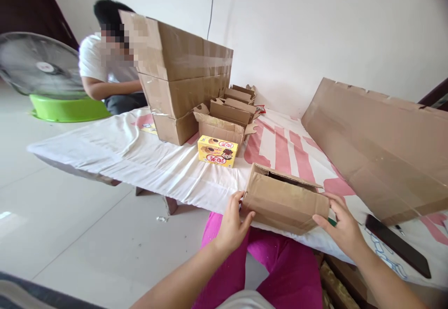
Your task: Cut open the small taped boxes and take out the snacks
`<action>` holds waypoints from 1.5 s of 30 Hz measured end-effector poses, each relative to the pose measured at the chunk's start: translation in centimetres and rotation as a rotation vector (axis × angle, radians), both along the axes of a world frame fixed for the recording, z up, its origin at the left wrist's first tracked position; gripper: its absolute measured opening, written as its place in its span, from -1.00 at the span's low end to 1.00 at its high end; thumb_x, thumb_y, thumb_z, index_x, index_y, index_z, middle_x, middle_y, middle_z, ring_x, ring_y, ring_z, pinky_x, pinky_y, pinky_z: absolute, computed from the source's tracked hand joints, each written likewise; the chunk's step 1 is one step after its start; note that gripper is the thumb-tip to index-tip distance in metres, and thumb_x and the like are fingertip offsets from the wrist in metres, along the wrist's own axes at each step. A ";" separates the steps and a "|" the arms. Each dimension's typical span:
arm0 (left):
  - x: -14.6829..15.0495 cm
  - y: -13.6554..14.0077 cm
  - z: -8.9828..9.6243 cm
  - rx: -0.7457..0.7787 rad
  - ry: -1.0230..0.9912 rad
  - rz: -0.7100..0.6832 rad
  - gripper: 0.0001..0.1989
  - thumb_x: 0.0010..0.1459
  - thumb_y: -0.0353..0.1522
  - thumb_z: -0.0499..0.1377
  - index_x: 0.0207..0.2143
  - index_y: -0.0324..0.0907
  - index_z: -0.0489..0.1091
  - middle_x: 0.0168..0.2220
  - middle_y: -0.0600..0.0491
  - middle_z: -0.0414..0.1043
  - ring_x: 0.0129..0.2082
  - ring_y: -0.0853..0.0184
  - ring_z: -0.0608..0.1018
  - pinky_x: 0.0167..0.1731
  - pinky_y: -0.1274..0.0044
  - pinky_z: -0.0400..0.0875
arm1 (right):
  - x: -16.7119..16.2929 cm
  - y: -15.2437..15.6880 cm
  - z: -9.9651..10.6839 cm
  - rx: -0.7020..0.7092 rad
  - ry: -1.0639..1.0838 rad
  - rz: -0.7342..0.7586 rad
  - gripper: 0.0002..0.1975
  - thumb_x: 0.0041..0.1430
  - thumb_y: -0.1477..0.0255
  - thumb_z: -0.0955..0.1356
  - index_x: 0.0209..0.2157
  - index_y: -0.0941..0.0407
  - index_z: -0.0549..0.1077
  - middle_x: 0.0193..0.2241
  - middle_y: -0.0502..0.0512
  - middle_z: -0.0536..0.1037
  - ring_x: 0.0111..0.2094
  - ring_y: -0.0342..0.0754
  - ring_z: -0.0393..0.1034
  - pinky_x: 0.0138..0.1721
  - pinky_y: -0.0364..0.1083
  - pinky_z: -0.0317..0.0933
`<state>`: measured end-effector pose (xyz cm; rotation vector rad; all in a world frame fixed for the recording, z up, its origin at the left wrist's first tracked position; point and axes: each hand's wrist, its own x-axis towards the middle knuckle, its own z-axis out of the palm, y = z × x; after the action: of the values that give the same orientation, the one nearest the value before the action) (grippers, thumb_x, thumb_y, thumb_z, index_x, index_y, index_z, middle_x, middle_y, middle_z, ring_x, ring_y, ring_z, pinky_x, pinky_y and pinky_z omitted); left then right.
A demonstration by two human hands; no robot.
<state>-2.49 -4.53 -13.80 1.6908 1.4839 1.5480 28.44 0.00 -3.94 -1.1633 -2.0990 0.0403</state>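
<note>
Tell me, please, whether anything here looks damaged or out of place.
A pale scrap lies on the floor by a table leg, looking like stray litter. The open box behind the yellow box has ragged flaps, perhaps torn.

Sm. brown cardboard box (280, 204), approx. rectangular, turns a long side fwd. at the cloth-covered table's (175, 176) near edge, top partly open w/ dark gap.
</note>
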 end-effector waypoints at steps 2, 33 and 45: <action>0.2 -0.3 -0.2 -0.004 -0.037 -0.033 -0.54 0.19 -0.37 0.12 0.15 -0.09 0.15 0.07 -0.08 0.32 0.12 0.20 0.40 0.10 0.30 0.33 | -0.3 -1.0 0.4 0.055 -0.004 0.030 -0.79 0.20 0.29 0.36 -0.14 0.04 0.40 -0.06 0.17 0.45 -0.04 0.08 0.38 -0.06 0.06 0.31; -3.6 6.9 2.4 -0.393 -0.905 -0.573 -0.44 -0.27 -0.25 0.47 -0.18 -0.22 0.44 -0.44 0.16 0.35 -0.42 0.48 0.40 -0.25 0.54 0.27 | 0.1 -3.5 -5.0 0.333 -0.119 -0.011 -0.56 0.05 0.60 0.38 -0.02 0.03 0.31 0.07 0.23 0.39 0.12 0.26 0.28 0.07 0.35 0.22; -3.0 7.0 2.5 -0.382 -0.867 -0.469 -0.55 -0.20 -0.21 0.41 -0.27 -0.19 0.36 -0.44 0.17 0.36 -0.42 0.46 0.40 -0.33 0.56 0.26 | -0.3 -3.5 -5.0 0.350 -0.112 -0.007 -0.56 0.05 0.60 0.38 -0.02 0.06 0.30 0.06 0.27 0.39 0.13 0.26 0.27 0.07 0.34 0.21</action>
<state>-5.52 2.45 -11.25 0.8601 0.7800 1.3445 28.11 -3.45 -8.90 -0.9781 -2.0912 -0.3889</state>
